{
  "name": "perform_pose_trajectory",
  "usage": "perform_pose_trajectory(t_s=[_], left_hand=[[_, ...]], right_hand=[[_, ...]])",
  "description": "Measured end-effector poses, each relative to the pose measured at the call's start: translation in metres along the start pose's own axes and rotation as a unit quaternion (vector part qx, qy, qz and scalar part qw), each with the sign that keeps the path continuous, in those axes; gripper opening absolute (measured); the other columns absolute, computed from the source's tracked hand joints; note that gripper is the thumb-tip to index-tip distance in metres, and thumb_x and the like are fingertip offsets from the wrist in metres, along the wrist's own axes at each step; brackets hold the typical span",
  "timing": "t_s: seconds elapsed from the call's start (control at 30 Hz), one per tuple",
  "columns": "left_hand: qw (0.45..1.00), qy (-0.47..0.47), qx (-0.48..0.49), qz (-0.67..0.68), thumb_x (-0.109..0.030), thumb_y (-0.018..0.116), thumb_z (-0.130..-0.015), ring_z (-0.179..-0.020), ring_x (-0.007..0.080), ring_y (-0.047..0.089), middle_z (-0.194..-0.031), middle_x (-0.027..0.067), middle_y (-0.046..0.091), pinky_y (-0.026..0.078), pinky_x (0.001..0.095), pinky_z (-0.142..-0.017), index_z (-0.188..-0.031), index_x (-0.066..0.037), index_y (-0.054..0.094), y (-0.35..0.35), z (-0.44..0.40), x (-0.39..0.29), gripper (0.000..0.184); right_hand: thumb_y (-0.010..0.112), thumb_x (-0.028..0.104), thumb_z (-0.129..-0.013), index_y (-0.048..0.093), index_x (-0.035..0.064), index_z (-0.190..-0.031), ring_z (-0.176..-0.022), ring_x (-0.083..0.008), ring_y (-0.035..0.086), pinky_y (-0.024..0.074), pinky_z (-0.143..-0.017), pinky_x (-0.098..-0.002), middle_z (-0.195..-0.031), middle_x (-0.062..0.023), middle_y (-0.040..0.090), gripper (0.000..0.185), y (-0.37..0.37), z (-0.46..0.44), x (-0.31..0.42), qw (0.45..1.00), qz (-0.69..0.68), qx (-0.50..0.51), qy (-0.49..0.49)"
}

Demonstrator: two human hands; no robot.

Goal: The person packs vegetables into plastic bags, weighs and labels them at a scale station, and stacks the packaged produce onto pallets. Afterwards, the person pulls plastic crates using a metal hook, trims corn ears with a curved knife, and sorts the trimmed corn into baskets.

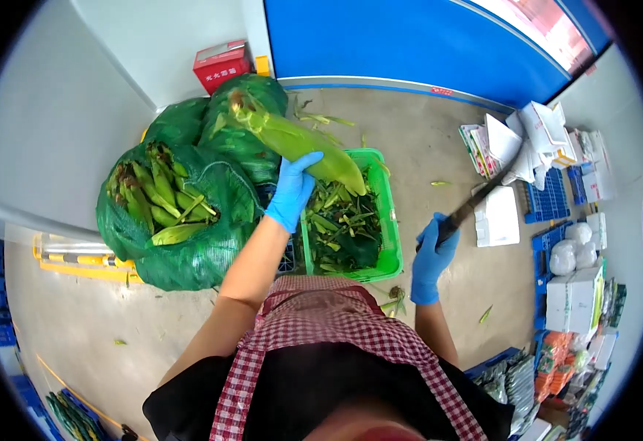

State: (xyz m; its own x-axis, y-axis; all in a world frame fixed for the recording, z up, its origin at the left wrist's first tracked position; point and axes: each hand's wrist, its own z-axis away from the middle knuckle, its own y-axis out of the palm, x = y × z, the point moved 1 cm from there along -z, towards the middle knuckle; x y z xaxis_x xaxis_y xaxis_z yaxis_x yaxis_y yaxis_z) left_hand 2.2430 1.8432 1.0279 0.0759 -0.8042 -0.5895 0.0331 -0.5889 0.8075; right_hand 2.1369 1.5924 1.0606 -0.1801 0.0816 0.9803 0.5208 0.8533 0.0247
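Observation:
My left hand [290, 192], in a blue glove, is closed around an unhusked ear of corn [306, 149]. The ear lies at a slant, silk end to the upper left and the other end over a green plastic crate [395, 246]. Cut husk pieces [332, 224] fill much of the crate. My right hand [433, 259], also gloved in blue, grips the handle of a long dark-bladed knife [474, 203]. Its blade points up and to the right, apart from the corn. Left of the crate, an open green mesh bag [229, 202] holds several unhusked ears [163, 192].
More full mesh bags [251, 95] and a red box [222, 67] stand behind the open bag. A yellow metal frame [79, 257] lies at left. White foam boxes [497, 217], blue pallets [547, 197] and a carton [573, 301] line the right side. Husk scraps litter the floor.

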Motion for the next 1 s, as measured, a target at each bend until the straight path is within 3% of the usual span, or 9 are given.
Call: perform_pose_trajectory(t_s=[0.07,0.13,0.2,0.23,0.47,0.53,0.77,0.87,1.0], left_hand=[[0.998,0.004,-0.039,0.054,0.002,0.060,-0.072,-0.100,0.0226,0.050,-0.105,0.0080,0.050,0.042,0.0364,-0.089,-0.112,-0.006,0.043,0.011,-0.003,0.026,0.044],[0.990,-0.004,-0.076,0.115,0.003,0.060,-0.072,-0.101,0.0225,0.049,-0.105,0.0078,0.050,0.041,0.0370,-0.090,-0.112,-0.006,0.043,0.004,-0.006,0.053,0.044],[0.995,0.019,-0.077,0.059,0.004,0.059,-0.072,-0.103,0.0218,0.048,-0.106,0.0077,0.050,0.041,0.0371,-0.090,-0.115,-0.006,0.043,-0.005,0.005,0.055,0.047],[0.995,0.008,-0.085,0.052,0.004,0.059,-0.071,-0.103,0.0217,0.049,-0.106,0.0076,0.051,0.041,0.0368,-0.089,-0.114,-0.005,0.044,-0.020,0.009,0.051,0.047],[0.921,-0.093,-0.274,-0.260,-0.005,0.073,-0.061,-0.086,0.0198,0.057,-0.098,0.0077,0.060,0.045,0.0314,-0.079,-0.112,-0.001,0.048,-0.190,0.134,-0.027,0.058],[0.788,0.044,-0.332,-0.517,-0.010,0.072,-0.065,-0.088,0.0188,0.057,-0.095,0.0100,0.061,0.046,0.0291,-0.079,-0.113,-0.001,0.048,-0.284,0.216,-0.035,0.055],[0.509,-0.421,-0.223,-0.716,-0.031,0.060,-0.074,-0.096,0.0264,0.058,-0.105,0.0083,0.061,0.044,0.0346,-0.085,-0.109,-0.008,0.057,-0.499,0.396,-0.034,0.042],[0.651,-0.184,-0.385,-0.628,-0.014,0.059,-0.067,-0.095,0.0355,0.054,-0.106,0.0214,0.055,0.045,0.0392,-0.082,-0.111,-0.009,0.054,-0.427,0.257,-0.137,0.044],[0.422,-0.158,-0.249,-0.857,-0.006,0.052,-0.068,-0.116,0.0327,0.039,-0.127,0.0156,0.041,0.035,0.0393,-0.095,-0.127,-0.009,0.038,-0.524,0.137,-0.195,0.061]], right_hand=[[0.054,0.011,-0.083,0.048,0.0056,-0.089,-0.061,-0.0123,0.052,0.0428,-0.056,-0.0263,-0.073,-0.0057,0.054,0.010,0.009,0.011,-0.049,0.994,-0.080,-0.016,-0.077],[0.052,0.014,-0.082,0.048,0.0034,-0.089,-0.062,-0.0223,0.057,0.0453,-0.057,-0.0341,-0.073,-0.0130,0.058,0.013,0.010,0.043,-0.133,0.933,0.326,0.136,-0.075],[0.052,0.022,-0.079,0.056,-0.0004,-0.077,-0.065,-0.0351,0.059,0.0454,-0.059,-0.0453,-0.076,-0.0209,0.061,0.023,-0.060,0.081,-0.248,0.603,0.549,0.576,-0.060],[0.051,0.024,-0.078,0.059,-0.0002,-0.074,-0.068,-0.0377,0.059,0.0456,-0.061,-0.0455,-0.078,-0.0218,0.061,0.026,-0.067,0.108,-0.209,0.728,0.501,0.388,0.261],[0.053,0.014,-0.075,0.047,0.0075,-0.066,-0.032,-0.0153,0.039,0.0297,-0.029,-0.0288,-0.045,-0.0018,0.039,0.013,-0.095,0.058,-0.243,0.764,0.278,0.262,0.520],[0.054,0.014,-0.075,0.046,0.0070,-0.065,-0.032,-0.0150,0.039,0.0301,-0.029,-0.0294,-0.045,-0.0019,0.038,0.015,-0.081,0.042,-0.247,0.754,0.264,0.295,0.524],[0.054,0.015,-0.077,0.044,0.0086,-0.068,-0.031,-0.0139,0.037,0.0300,-0.029,-0.0289,-0.047,-0.0006,0.039,0.015,0.032,0.051,-0.233,0.674,0.340,0.349,0.555],[0.054,0.015,-0.077,0.044,0.0077,-0.068,-0.031,-0.0139,0.037,0.0304,-0.029,-0.0294,-0.047,-0.0006,0.039,0.016,0.095,0.080,-0.221,0.687,0.389,0.399,0.467],[0.058,0.017,-0.077,0.045,0.0047,-0.073,-0.034,-0.0162,0.044,0.0353,-0.031,-0.0291,-0.051,-0.0042,0.044,0.018,0.137,0.114,-0.218,0.668,0.446,0.486,0.344]])
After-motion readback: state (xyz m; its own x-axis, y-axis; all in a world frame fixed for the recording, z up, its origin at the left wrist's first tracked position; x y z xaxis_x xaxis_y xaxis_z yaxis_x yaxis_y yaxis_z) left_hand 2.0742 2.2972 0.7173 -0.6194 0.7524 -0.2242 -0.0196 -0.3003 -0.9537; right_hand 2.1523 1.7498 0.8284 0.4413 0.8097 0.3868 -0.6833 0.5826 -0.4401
